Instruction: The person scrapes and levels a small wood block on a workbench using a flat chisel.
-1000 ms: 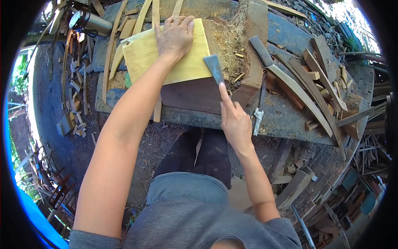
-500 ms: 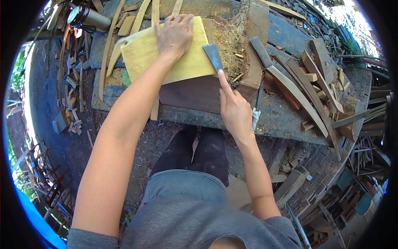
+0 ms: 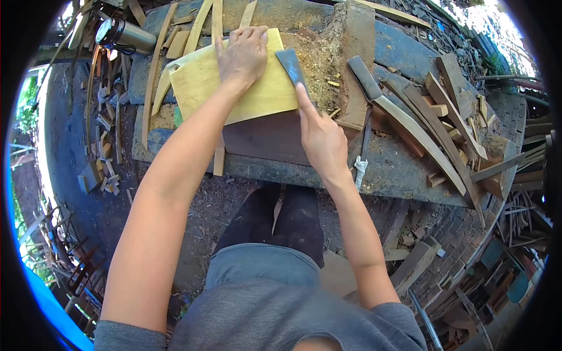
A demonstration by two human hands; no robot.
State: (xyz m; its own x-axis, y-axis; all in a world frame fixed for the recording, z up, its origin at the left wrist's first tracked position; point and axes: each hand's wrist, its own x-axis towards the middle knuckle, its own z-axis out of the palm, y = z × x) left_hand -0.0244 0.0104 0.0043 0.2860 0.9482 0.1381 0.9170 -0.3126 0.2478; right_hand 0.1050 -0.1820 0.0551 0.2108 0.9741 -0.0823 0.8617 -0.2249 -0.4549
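Observation:
A yellow wooden board rests on a thick dark wood block on the workbench. On the board's upper part lies my left hand, palm down with the fingers stretched out. My right hand is closed round a flat metal blade, its index finger stretched along the tool. The blade's wide end lies at the board's right edge. Most of the tool's handle is hidden in my palm.
A long-handled tool and dark wood strips lie on the right. Thin curved strips and a metal flask are at the upper left. Wood chips cover a rough block behind the blade.
The blade and my right hand have moved a little left and up, over to the board's right edge. My left hand and the board have shifted slightly left.

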